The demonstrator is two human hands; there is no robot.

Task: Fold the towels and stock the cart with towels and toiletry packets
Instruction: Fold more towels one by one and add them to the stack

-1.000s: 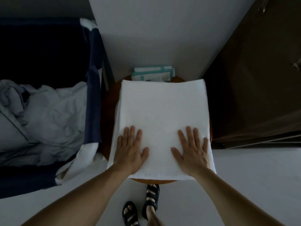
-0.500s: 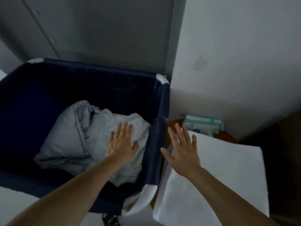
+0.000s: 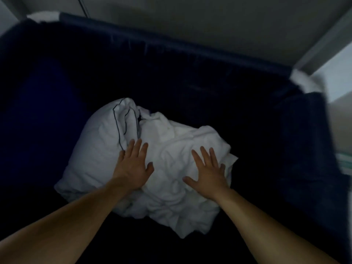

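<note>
A crumpled heap of white towels and linen (image 3: 171, 141) lies at the bottom of a dark navy fabric cart (image 3: 190, 54). One piece at the heap's left has thin dark piping. My left hand (image 3: 133, 166) is spread flat over the left-middle of the heap, fingers straight. My right hand (image 3: 209, 172) is spread flat over the right side of the heap, fingers straight. Neither hand holds anything; whether they touch the cloth I cannot tell. The folded towel on the stool is out of view.
The cart's navy walls surround the heap, with white corner pieces at the back left (image 3: 42, 16) and right (image 3: 304, 80). A grey wall (image 3: 209, 16) stands behind. A blurred sliver of teal packets (image 3: 345, 161) shows past the right wall.
Both hands left the folded towel on the stool and swung left into the cart. They now hover spread over the crumpled heap; the view turned left and down.
</note>
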